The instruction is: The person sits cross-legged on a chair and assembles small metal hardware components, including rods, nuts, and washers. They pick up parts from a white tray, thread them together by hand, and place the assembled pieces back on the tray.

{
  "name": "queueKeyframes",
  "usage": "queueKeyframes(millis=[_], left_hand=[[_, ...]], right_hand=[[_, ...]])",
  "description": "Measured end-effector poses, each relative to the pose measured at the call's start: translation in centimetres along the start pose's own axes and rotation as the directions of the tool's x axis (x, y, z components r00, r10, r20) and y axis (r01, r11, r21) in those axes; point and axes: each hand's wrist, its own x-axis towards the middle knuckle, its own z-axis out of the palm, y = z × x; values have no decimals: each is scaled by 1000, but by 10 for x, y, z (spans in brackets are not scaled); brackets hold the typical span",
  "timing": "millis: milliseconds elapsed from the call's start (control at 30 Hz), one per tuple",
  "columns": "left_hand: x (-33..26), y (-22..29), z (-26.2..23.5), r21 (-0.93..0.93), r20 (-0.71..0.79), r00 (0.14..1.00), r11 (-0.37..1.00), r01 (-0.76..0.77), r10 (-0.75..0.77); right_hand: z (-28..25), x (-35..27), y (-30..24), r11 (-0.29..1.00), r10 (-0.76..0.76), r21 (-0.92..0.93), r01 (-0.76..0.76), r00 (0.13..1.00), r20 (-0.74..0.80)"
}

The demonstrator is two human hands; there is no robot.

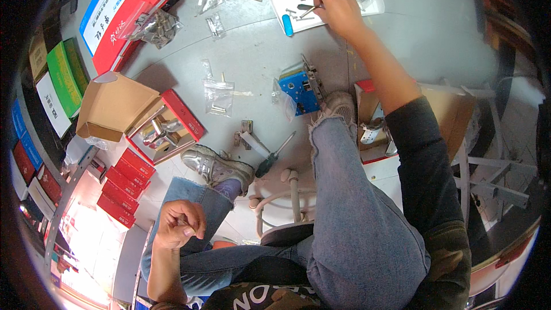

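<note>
My right hand (338, 8) reaches far forward to a white tray (373, 1) strewn with screws and small metal parts, its fingertips pinched on a small screw (310, 10). My left hand (179, 224) rests curled on my left knee; a small metal piece seems to sit in the fist. A blue lock body (299, 89) with a metal faceplate lies on the grey floor by my right shoe (338, 106). A black-handled screwdriver (274, 155) lies between my feet.
An open red box (166, 129) with metal handle parts and a cardboard flap (112, 106) sit left. Stacked red boxes (123, 186), red and blue boxes (129, 11), plastic bags of hardware (218, 95) and an open carton (373, 129) surround me.
</note>
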Motion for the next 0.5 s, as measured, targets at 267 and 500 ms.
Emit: queueKeyframes(millis=[267, 500], left_hand=[[-1, 0, -1, -4, 5, 1000, 1000, 1, -1], [-1, 0, -1, -12, 4, 1000, 1000, 5, -5]], right_hand=[[-8, -19, 9, 937, 257, 290, -196, 947, -193], [-3, -18, 14, 944, 275, 235, -232, 946, -172]])
